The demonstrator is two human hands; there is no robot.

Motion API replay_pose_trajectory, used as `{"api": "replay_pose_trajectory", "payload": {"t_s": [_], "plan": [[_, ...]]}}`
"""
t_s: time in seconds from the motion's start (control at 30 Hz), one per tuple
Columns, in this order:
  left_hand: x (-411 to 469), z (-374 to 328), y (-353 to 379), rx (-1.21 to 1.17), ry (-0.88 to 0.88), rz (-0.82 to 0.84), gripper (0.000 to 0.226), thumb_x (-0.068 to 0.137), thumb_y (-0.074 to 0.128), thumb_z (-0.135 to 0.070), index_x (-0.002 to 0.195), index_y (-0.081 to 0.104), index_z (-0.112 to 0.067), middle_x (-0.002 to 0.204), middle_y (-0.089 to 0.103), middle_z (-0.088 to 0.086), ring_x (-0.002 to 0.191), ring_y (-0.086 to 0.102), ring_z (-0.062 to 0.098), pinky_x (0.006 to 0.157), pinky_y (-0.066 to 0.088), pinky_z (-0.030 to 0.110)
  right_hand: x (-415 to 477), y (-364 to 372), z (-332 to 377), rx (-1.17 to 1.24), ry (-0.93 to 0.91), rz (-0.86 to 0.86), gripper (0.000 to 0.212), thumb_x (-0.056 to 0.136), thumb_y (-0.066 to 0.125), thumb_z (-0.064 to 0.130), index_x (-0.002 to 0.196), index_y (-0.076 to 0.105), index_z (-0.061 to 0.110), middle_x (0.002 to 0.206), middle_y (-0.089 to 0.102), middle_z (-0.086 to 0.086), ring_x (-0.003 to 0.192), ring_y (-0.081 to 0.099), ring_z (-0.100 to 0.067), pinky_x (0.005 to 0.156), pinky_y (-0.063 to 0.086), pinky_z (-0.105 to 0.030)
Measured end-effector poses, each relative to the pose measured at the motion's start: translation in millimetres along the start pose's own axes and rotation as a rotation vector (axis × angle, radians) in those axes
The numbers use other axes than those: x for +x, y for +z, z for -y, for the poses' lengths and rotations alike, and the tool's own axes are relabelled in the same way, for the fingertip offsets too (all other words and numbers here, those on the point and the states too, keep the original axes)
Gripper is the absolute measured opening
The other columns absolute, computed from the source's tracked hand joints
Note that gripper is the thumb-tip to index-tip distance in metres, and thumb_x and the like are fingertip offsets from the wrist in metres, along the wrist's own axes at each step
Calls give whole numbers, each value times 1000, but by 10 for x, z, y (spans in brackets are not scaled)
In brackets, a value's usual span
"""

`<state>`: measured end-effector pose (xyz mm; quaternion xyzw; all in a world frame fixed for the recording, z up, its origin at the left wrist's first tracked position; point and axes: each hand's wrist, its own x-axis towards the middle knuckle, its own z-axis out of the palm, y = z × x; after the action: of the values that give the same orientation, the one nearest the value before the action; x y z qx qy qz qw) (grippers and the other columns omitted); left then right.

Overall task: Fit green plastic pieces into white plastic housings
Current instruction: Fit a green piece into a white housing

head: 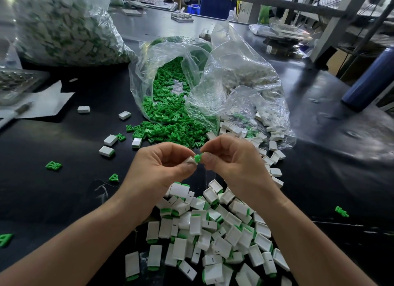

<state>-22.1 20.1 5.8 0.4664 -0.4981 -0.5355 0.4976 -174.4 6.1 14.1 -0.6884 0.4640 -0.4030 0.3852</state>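
My left hand (162, 164) pinches a white housing (190, 160) above the black table. My right hand (230, 157) pinches a small green piece (197, 158) whose end meets the housing's open end. Behind my hands, loose green pieces (170, 128) spill from a clear plastic bag (162, 57). Empty white housings (270, 145) pour from a second clear bag (245, 72) to the right. Below my wrists lies a heap of white housings with green ends (213, 232).
A big bag of fitted parts (64, 25) stands at the back left. A dark blue bottle (371, 79) stands at the right. Stray green pieces (53, 165) and white housings (106, 151) dot the black table (53, 196). White paper (42, 102) lies at the left.
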Motion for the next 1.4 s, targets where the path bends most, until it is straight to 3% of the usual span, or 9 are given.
{"api": "replay_pose_trajectory", "payload": {"t_s": [0.1, 0.23, 0.37, 0.5, 0.67, 0.83, 1.0, 1.17, 1.4], "plan": [[3, 3, -6, 21, -7, 5, 15, 69, 70, 3, 72, 70, -12, 64, 70, 0, 58, 63, 6, 54, 50, 13, -8, 7, -13, -63, 7, 42, 21, 82, 66, 8, 75, 61, 27, 72, 63, 3, 70, 60, -14, 72, 54, -38], [2, -2, -14, 17, -3, 12, 14, 68, 70, 1, 74, 71, -12, 67, 71, 3, 60, 64, 7, 55, 50, 13, -11, 0, -15, -44, 23, 50, 17, 85, 63, 12, 78, 62, 27, 74, 66, -2, 71, 62, -17, 72, 55, -40], [-5, -7, -25, 23, -3, 15, 13, 66, 71, -5, 77, 72, -12, 73, 72, 8, 62, 64, 7, 55, 49, 13, -26, 20, -29, -148, 48, 85, 20, 91, 55, 19, 73, 59, 29, 67, 64, 4, 71, 63, -23, 69, 52, -48], [0, 4, -39, 41, -25, 26, 15, 72, 69, 0, 76, 72, -13, 70, 71, 7, 61, 64, 9, 54, 51, 16, -44, 34, -24, -243, 40, 100, 24, 92, 52, 25, 69, 54, 29, 63, 59, 9, 70, 61, -21, 70, 50, -47], [-2, -6, -48, 22, -21, 45, 18, 61, 71, -10, 78, 72, -12, 69, 72, 7, 59, 65, 10, 52, 50, 16, -51, 37, -23, -261, 21, 109, 26, 93, 50, 22, 68, 50, 29, 63, 56, 8, 70, 60, -22, 68, 50, -44], [-5, -34, -68, 35, 11, 49, 32, 54, 73, -11, 85, 68, -17, 62, 69, 4, 54, 62, 10, 49, 47, 16, -58, 20, -5, -323, -36, 149, 31, 93, 49, 16, 66, 45, 29, 59, 51, 10, 58, 47, -9, 58, 40, -27], [-15, -33, -85, 188, 73, 64, 43, 65, 75, 5, 92, 64, -26, 61, 69, 2, 50, 60, 6, 49, 47, 15, -66, 9, 38, -495, -138, 204, 20, 93, 49, 14, 73, 48, 16, 68, 56, -6, 66, 50, -26, 63, 41, -41], [-37, -25, -74, 261, 98, 88, 49, 65, 76, 4, 95, 60, -33, 63, 70, 2, 53, 63, 9, 52, 50, 17, -73, 20, 67, -645, -199, 261, 19, 94, 46, 15, 75, 45, 17, 68, 45, 4, 67, 43, -20, 64, 33, -36], [-20, -75, -59, 17, 35, 76, 52, 50, 72, -12, 100, 61, -19, 61, 68, 7, 50, 62, 11, 46, 47, 18, -79, 5, 93, -382, -139, 172, 21, 93, 49, 14, 72, 47, 17, 66, 55, -10, 63, 48, -27, 59, 39, -42]]}}
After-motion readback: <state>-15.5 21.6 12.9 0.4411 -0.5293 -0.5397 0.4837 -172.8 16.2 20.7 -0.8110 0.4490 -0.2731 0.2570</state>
